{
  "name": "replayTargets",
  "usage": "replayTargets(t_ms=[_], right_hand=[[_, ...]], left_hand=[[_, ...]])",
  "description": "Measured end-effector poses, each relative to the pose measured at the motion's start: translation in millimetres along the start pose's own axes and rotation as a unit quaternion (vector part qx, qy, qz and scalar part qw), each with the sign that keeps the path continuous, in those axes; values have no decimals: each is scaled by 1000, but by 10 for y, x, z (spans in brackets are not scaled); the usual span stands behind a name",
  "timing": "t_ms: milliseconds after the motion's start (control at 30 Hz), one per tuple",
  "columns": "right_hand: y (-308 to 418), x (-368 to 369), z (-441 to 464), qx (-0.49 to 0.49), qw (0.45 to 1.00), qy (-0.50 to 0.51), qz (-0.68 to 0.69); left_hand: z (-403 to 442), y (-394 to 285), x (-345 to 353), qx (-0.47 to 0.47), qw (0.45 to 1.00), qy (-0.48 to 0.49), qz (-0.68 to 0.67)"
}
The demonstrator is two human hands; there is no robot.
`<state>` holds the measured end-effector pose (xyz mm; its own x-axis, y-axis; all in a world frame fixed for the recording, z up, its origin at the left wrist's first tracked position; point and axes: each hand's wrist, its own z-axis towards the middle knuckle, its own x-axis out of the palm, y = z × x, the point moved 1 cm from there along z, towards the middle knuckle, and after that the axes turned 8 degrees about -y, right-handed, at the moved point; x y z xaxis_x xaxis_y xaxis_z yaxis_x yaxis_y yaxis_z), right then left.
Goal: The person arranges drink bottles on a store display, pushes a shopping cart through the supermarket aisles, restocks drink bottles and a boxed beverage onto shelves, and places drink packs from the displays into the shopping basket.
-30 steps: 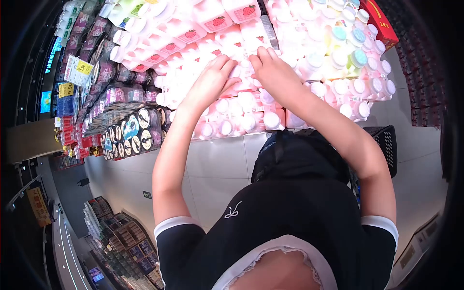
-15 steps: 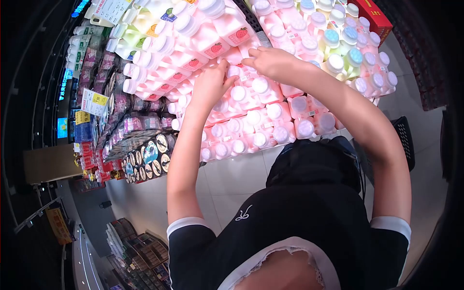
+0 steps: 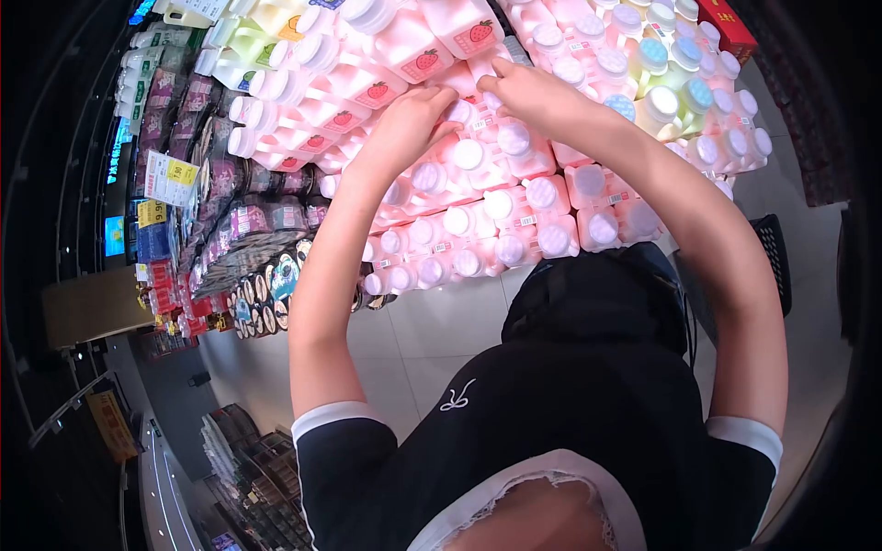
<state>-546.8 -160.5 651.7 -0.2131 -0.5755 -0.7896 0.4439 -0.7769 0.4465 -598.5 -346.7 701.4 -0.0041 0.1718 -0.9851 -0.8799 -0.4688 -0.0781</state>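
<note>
Rows of pink bottles [image 3: 470, 154] with pale caps fill the display in front of me. My left hand [image 3: 418, 119] reaches in among them, its thumb and fingers on either side of a capped pink bottle [image 3: 458, 111]. Just to the right, my right hand [image 3: 525, 90] is bent down with curled fingertips against the pink bottles; what lies under them is partly hidden. The two hands are close together but apart. Larger pink bottles with strawberry pictures [image 3: 397, 60] stand in a raised row behind and left of my hands.
Yellow-green bottles with blue caps [image 3: 682, 106] stand at the right, near a red box [image 3: 728, 28]. Dark wrapped packs [image 3: 248, 220] and a price tag [image 3: 171, 178] are at the left. A black basket [image 3: 774, 262] is beside my right arm.
The view has shifted, and more of the front rows shows than one second ago. Both hands have stayed close together at the same pink bottles, with small finger movements.
</note>
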Motion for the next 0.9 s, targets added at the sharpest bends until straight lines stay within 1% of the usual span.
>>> replayTargets(t_ms=[67,100,133,167,200,267,300,367,400,467,500,533,567,600,667,733,800,867,900], right_hand=[[52,-77,18,23,999,33,-12],[108,-48,43,40,996,40,-75],[218,-39,46,39,996,36,-78],[361,-17,6,-16,984,17,-174],[502,9,-34,-67,961,-2,-269],[750,105,-88,-126,972,-104,-167],[790,192,-59,-122,973,-105,-165],[908,388,-32,-165,984,-52,-50],[938,457,-12,-168,984,-49,-45],[965,590,51,-166,986,-8,-28],[990,621,71,-171,985,-3,-23],[1001,648,87,-151,988,2,-22],[1009,674,96,-132,991,7,-21],[1013,708,92,-136,990,15,-18],[1000,743,69,-135,990,-33,-24],[1002,724,55,-140,990,-36,-3],[1027,721,43,-139,985,-96,-15],[1058,714,27,-134,986,-97,-21],[1064,708,21,-129,986,-99,-29]], left_hand=[[-43,5,16,13,1000,-16,-3],[-105,-32,-8,13,1000,-19,-1],[-185,-86,-52,-40,999,-24,-27],[-258,-135,-95,-91,994,-29,-53],[-369,-171,-117,-83,995,-28,-49],[-681,-135,-152,-128,977,-169,-28],[-812,-80,-157,-127,978,-164,-29],[-1101,4,-178,-213,966,-147,25],[-1152,-28,-200,-218,965,-144,25],[-1183,-105,-197,-297,955,-8,6],[-1193,-147,-167,-258,964,-38,52],[-1213,-134,-137,-266,962,-36,49],[-1219,-106,-102,-240,968,-55,49],[-1229,-87,-71,-215,973,-73,48],[-1242,-72,-63,-220,972,-75,40],[-1243,-25,-72,-173,981,-80,22],[-1250,-3,-82,-167,983,-75,23],[-1244,18,-77,-127,989,-76,29],[-1241,40,-75,-126,989,-75,29]])
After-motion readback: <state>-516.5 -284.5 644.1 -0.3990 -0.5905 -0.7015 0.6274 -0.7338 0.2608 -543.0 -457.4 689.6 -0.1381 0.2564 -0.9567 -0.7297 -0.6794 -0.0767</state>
